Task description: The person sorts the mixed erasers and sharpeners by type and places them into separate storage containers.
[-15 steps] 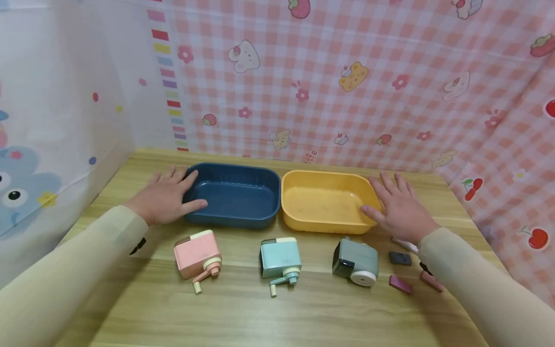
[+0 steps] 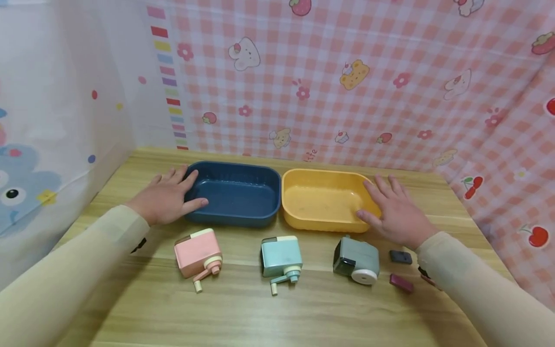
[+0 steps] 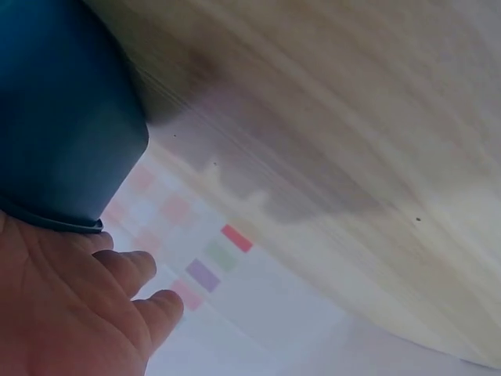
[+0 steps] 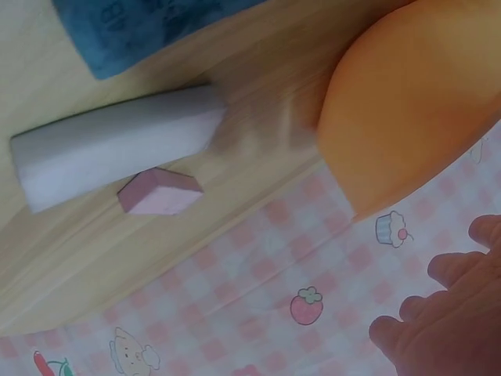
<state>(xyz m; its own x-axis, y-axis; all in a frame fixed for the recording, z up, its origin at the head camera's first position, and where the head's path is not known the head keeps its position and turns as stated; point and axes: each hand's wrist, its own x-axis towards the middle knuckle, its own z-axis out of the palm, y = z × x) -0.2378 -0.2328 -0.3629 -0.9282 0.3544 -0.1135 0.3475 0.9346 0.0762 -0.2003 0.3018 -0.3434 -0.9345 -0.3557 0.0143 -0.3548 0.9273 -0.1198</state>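
My left hand (image 2: 165, 197) rests on the left end of a dark blue tray (image 2: 234, 220), fingers straight and spread, thumb over the rim. At the other side my right hand (image 2: 399, 212) lies with extended fingers over the right end of a yellow tray (image 2: 325, 224). The two trays stand side by side. In front of them, in a row, are a pink crank pencil sharpener (image 2: 198, 253), a teal crank pencil sharpener (image 2: 281, 255) and a grey-green pencil sharpener (image 2: 362, 258) with a white disc facing me.
Beside the grey-green sharpener lie a dark grey block (image 2: 401, 257) and a maroon block (image 2: 401, 283). The right wrist view shows a white block (image 4: 117, 145) and a small pink block (image 4: 160, 194) near the yellow tray. A checked cloth (image 2: 325, 106) hangs behind the table.
My right hand has shifted slightly left, further over the yellow tray's rim. The left hand stays put, and so do the trays and sharpeners.
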